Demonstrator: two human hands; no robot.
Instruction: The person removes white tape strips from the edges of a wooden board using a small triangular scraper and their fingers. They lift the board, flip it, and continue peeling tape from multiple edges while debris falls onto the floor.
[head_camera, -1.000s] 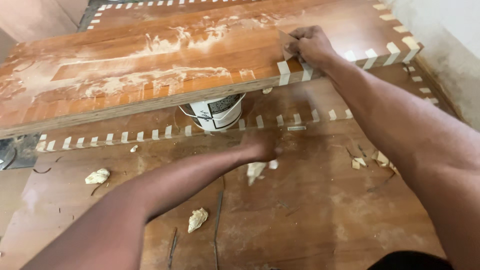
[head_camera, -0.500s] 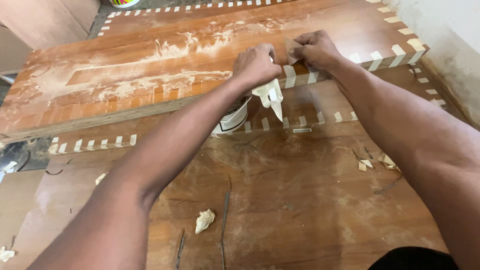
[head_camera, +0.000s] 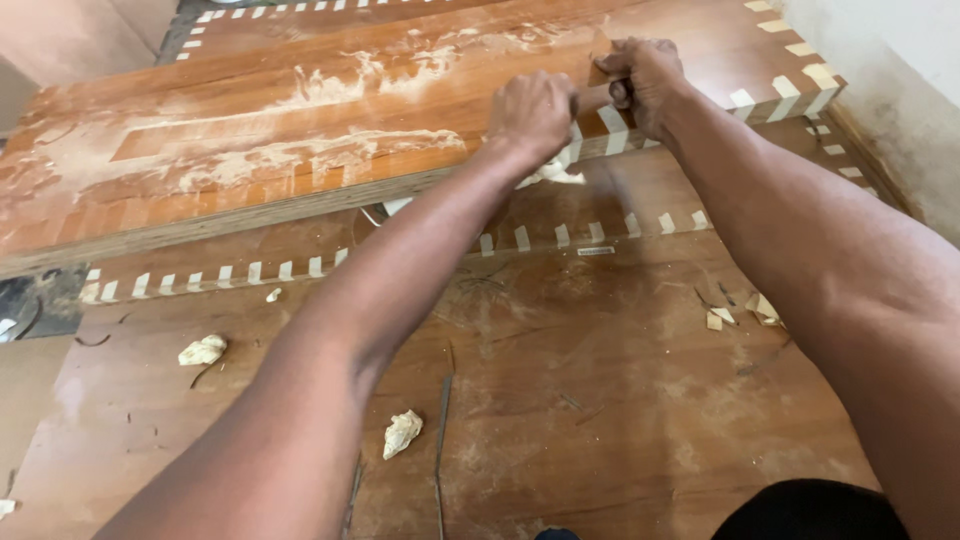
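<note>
Both hands at front edge of raised wooden panel (head_camera: 300, 150), near its right end; left hand (head_camera: 532, 112) fisted, pressing pale putty-like filler (head_camera: 555, 172) against the striped inlay edge; right hand (head_camera: 645, 82) pinching a small brown piece (head_camera: 597, 74), possibly a scraper; panel lies above the tabletop (head_camera: 600, 400); filler lumps (head_camera: 402, 433) scattered there.

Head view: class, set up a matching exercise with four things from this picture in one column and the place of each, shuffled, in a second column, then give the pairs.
1. left hand
2. right hand
3. pale crumpled lump
4. small wood chips

A. lower board, centre foreground
B. raised board's front edge
C. lower board, right side
D. raised board's top, near the striped corner

Pairs: 1-B, 2-D, 3-A, 4-C
</note>
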